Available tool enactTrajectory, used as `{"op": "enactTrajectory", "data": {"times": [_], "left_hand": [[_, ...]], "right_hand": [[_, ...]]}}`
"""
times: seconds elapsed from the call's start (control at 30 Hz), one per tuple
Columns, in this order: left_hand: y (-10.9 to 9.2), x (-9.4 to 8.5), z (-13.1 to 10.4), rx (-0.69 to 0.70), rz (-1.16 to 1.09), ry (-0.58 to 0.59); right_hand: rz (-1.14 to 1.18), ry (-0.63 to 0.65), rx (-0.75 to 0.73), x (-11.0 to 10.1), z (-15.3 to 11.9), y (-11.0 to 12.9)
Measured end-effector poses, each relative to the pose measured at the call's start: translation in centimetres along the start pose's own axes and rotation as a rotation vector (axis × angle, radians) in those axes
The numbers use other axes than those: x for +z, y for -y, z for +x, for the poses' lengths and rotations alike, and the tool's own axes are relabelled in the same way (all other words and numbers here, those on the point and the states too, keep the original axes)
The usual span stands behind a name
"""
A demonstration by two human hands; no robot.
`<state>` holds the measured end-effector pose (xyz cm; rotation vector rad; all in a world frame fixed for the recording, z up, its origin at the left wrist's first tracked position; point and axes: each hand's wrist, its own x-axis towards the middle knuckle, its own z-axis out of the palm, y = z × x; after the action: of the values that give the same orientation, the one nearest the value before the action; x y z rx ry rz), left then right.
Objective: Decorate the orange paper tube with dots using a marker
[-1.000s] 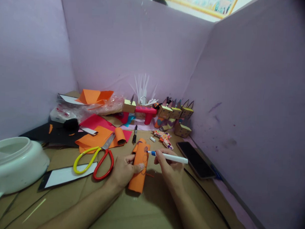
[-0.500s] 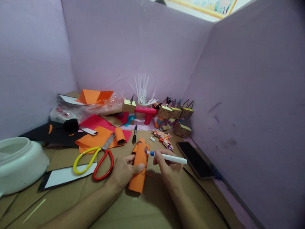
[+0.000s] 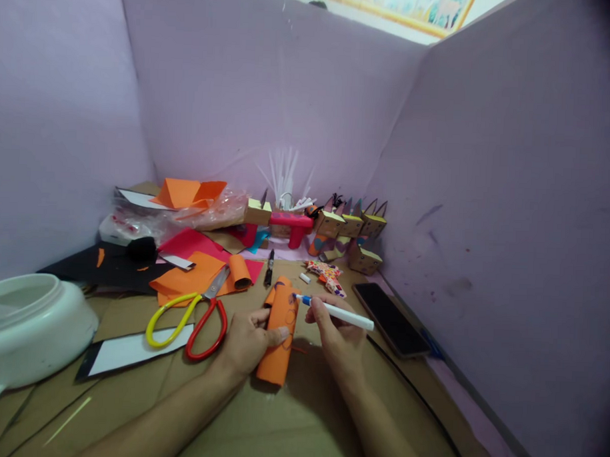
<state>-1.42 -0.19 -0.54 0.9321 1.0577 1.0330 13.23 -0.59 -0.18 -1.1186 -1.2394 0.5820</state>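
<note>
An orange paper tube (image 3: 276,361) lies tilted on the cardboard, with small dark outlines drawn along its right side. My left hand (image 3: 248,343) is closed on it, thumb on top. Between the fingers of my right hand (image 3: 338,336) is a white marker (image 3: 349,315) with a blue collar, its tip at a dark patch near the tube's upper end. Part of another orange piece (image 3: 271,295) shows behind the tube. Left of my left hand lie scissors (image 3: 206,322) with one yellow and one red handle. A white cap (image 3: 304,278) lies beyond the tube.
A black pen (image 3: 269,267), a patterned piece (image 3: 328,277) and a phone (image 3: 389,318) lie around. Orange paper (image 3: 186,278) and a short orange roll (image 3: 240,271) are at left. A white pot (image 3: 36,332) stands at far left. Cardboard animal heads (image 3: 366,259) line the back.
The marker tip has shifted slightly up on the tube, and the marker's tilt has changed a little. My left hand and the tube look the same.
</note>
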Motion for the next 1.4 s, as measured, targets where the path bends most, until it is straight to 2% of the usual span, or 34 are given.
{"op": "enactTrajectory", "data": {"times": [0.17,0.37,0.6,0.9,1.1,1.4], "left_hand": [[-0.13,0.07,-0.19,-0.012,-0.026,0.004],[-0.16,0.21,-0.26,0.003,-0.027,-0.008],[-0.29,0.21,-0.24,-0.019,-0.033,-0.006],[-0.20,0.12,-0.20,0.017,-0.012,0.038],[0.08,0.11,0.02,0.005,-0.032,0.039],[0.03,0.16,-0.21,0.000,-0.026,0.029]], "right_hand": [[-0.034,0.023,0.011,-0.06,-0.03,0.16],[0.000,-0.037,0.003,0.05,0.07,0.07],[-0.047,0.018,0.011,-0.11,-0.09,-0.09],[-0.045,0.021,-0.005,-0.06,-0.15,0.16],[-0.021,-0.024,-0.042,-0.12,0.05,0.06],[-0.035,0.005,-0.031,-0.09,-0.06,-0.21]]}}
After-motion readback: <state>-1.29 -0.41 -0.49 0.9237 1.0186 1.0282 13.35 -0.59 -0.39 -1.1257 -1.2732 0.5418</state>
